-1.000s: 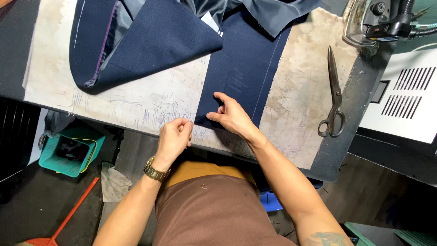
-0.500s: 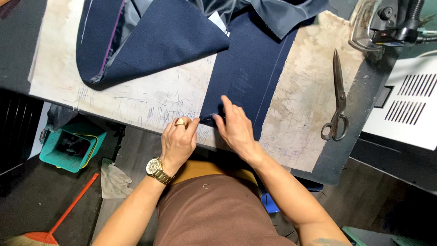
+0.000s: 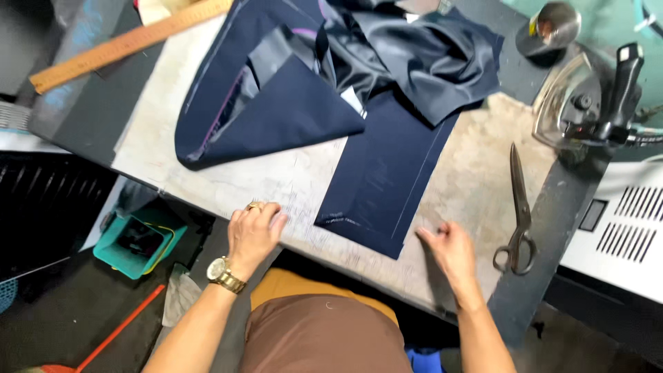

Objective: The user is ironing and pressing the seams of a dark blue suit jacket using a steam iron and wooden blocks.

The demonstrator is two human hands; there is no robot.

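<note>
Far left, below the bench [image 3: 476,179], a teal plastic bin [image 3: 135,243] sits on the floor. A long wooden ruler [image 3: 131,43] lies at the top left corner of the bench.

Next comes the left hand [image 3: 254,231]. It has a gold ring and a gold watch [image 3: 224,275]. It lies flat and open on the pale, worn bench top, near the front edge. It holds nothing. It is just beside the flat dark blue cloth strip [image 3: 387,179], but not touching it.

The cloth strip lies in the middle of the bench. Its bottom corner reaches close to the front edge. No hand is pressing it down, so I think a bump could slide it out of place or pull it off the edge. Above it sits a big folded dark blue jacket piece with shiny lining [image 3: 290,90]. It lies over the top of the strip, so tugging one could drag the other.

The right hand [image 3: 449,250] is open too, fingers loose, holding nothing. It rests on the bench just right of the strip.

Close to it lie big dark metal scissors [image 3: 516,207]. A quick reach could hit the blades. Farther right stands a heavy metal iron [image 3: 587,103]. If it is hot, it could burn a hand or the cloth.
</note>
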